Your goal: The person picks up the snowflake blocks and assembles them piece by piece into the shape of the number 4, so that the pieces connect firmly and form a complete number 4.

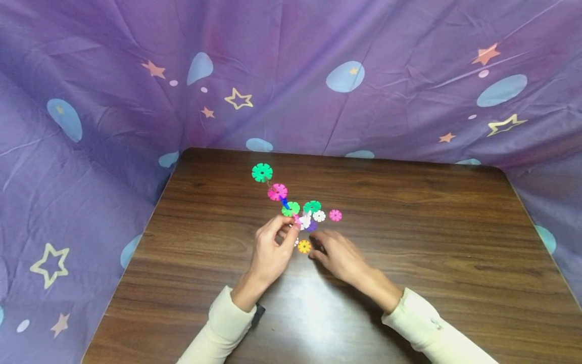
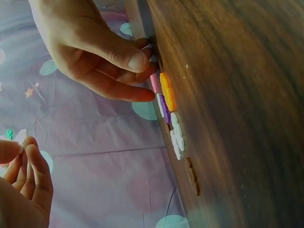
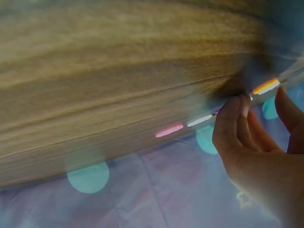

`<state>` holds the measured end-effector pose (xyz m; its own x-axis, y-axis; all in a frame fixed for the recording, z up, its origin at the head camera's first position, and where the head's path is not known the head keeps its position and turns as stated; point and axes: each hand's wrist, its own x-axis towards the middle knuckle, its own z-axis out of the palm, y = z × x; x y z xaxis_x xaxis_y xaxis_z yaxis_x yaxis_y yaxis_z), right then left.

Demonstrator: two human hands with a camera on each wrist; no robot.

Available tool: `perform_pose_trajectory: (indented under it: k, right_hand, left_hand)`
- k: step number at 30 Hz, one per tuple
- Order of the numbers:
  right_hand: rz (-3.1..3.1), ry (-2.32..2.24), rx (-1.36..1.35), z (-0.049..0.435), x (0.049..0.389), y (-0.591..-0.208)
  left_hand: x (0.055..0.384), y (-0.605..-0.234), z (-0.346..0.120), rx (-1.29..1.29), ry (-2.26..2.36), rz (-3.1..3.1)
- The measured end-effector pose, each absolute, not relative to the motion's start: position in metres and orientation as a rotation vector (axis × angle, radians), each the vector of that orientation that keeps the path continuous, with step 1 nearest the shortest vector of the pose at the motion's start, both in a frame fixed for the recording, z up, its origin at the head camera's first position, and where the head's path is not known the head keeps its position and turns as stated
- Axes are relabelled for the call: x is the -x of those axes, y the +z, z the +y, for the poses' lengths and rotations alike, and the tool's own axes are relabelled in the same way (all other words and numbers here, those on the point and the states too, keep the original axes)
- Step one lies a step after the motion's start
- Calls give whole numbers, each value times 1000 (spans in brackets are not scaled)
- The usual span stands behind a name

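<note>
My left hand (image 1: 273, 247) pinches the near end of a chain of notched plastic discs above the table. Along the chain are a green disc (image 1: 262, 172), a pink disc (image 1: 277, 192), a blue disc (image 1: 284, 202) edge-on and a light green disc (image 1: 291, 209). A white disc (image 1: 304, 222) shows by the left fingertips. My right hand (image 1: 338, 253) is low over the table, its thumb apart from the bent fingers. Its fingertips are beside a purple disc (image 1: 311, 227) and a yellow-orange disc (image 1: 304, 246); nothing shows in its grasp.
Loose on the wooden table (image 1: 432, 242) lie a white disc (image 1: 319, 216) and a pink disc (image 1: 335, 215). A brown disc (image 2: 192, 176) appears in the left wrist view. Whether the darker green disc (image 1: 311, 207) joins the chain, I cannot tell. Purple cloth (image 1: 291, 60) hangs behind.
</note>
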<state>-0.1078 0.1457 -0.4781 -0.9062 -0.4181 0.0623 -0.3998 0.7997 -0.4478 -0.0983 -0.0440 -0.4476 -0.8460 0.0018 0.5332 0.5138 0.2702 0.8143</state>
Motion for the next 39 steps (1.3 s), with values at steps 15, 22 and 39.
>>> perform_pose_trajectory:
  k: [15, 22, 39]
  right_hand:
    - [2983, -603, 709, 133, 113, -481]
    - [3013, -586, 783, 132, 113, -484]
    - [2986, -678, 663, 134, 107, -481]
  left_hand:
    - [98, -447, -45, 458, -1597, -2125]
    - [98, -448, -45, 448, -1584, -2130]
    - [96, -448, -46, 459, -1586, -2127]
